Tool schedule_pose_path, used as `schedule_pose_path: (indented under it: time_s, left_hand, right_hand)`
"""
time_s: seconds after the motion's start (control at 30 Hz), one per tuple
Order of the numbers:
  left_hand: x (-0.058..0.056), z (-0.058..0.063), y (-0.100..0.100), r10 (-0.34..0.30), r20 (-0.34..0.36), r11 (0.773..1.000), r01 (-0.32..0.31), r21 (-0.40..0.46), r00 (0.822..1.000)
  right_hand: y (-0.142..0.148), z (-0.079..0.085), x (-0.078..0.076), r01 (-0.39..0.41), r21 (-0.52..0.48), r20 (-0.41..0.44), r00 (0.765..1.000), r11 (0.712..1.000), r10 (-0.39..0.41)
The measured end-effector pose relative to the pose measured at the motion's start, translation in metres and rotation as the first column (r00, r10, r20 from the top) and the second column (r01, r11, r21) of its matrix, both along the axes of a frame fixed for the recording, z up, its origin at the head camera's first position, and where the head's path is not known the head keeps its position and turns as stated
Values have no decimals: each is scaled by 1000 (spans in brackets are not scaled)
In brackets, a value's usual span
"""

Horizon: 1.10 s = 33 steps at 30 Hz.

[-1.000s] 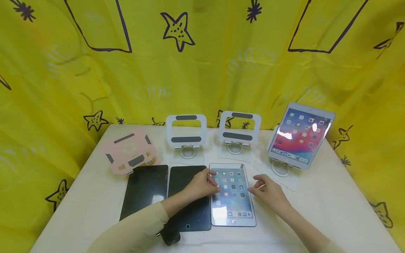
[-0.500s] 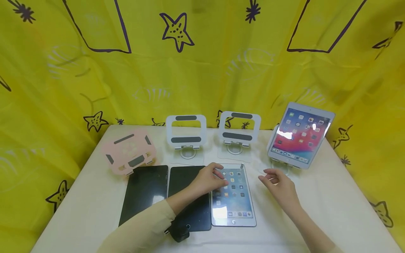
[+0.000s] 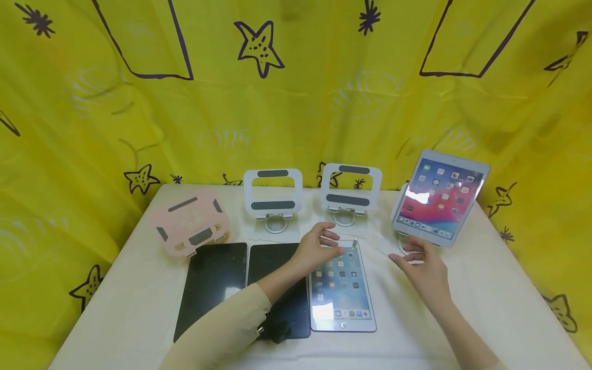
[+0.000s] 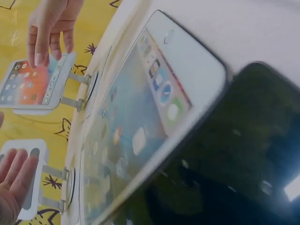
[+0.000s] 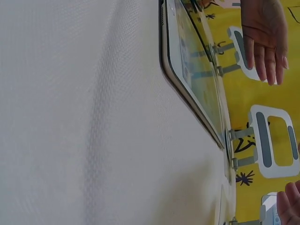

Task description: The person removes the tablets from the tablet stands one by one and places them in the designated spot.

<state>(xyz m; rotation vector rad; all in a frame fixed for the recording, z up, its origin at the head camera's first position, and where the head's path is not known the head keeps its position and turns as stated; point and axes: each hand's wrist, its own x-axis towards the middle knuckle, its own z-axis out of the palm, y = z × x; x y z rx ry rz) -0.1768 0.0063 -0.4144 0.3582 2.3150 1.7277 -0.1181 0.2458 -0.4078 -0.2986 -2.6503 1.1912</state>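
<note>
My left hand hovers over the upper part of a white tablet with a lit icon screen; its fingers are loosely bent and hold nothing. My right hand is just in front of the stand that carries a tilted white tablet with a red and blue screen. No object shows between its fingers, and whether it touches the stand's base is unclear. Two black tablets, one at the left and one in the middle, lie flat beside the white one. In the left wrist view, both hands look empty.
Two white tablet stands, one left of the other, stand upright at the back. A pink stand leans at the back left. A yellow patterned curtain hangs behind the white-covered table.
My left hand has moved up and right across the white tablet. The right hand has shifted right and slightly up, towards the stand with the tilted tablet. The tablets have stayed put.
</note>
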Motion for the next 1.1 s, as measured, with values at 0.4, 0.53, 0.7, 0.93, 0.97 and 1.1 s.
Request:
schedule_pose_path:
  time_s: [0.4, 0.53, 0.7, 0.93, 0.97, 1.1]
  left_hand:
    - [-19, 4, 26, 61, -42, 990, -55, 129, 997]
    - [-25, 5, 35, 65, -34, 989, -60, 132, 997]
    - [-29, 8, 50, 53, -18, 989, -50, 141, 998]
    - [-34, 14, 69, 27, -44, 986, -20, 164, 999]
    - [-35, 15, 72, 16, -46, 987, -8, 162, 999]
    - [-37, 16, 82, -20, -63, 988, 29, 148, 998]
  right_hand:
    - [17, 9, -11, 126, -99, -5, 992, 987, -127]
    - [23, 10, -17, 188, -121, -19, 981, 975, -191]
    - [30, 13, -22, 249, -146, -40, 966, 958, -257]
    - [43, 14, -26, 303, -132, -72, 947, 944, -314]
    - [46, 14, -27, 313, -131, -68, 944, 941, -323]
    - [54, 15, -30, 345, -148, -43, 934, 927, -355]
